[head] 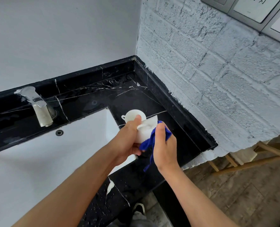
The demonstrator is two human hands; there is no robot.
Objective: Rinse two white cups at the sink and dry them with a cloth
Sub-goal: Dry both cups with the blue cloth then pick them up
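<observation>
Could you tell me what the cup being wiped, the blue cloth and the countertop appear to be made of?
The held cup looks like glazed white ceramic: smooth, opaque, faintly shiny. The blue cloth seems microfibre or terry, given its fuzzy, limp folds. The countertop looks like polished black marble or an imitation: glossy with thin white veins.

1. Your left hand [127, 138] grips a white cup [145, 132] over the black marble counter [136, 95], thumb on its rim.
2. Your right hand [164, 145] presses a blue cloth [149, 143] against that cup's side.
3. A second white cup [133, 115] stands on the counter just behind.
4. The white sink [54, 153] and faucet [39, 107] lie to the left.
</observation>
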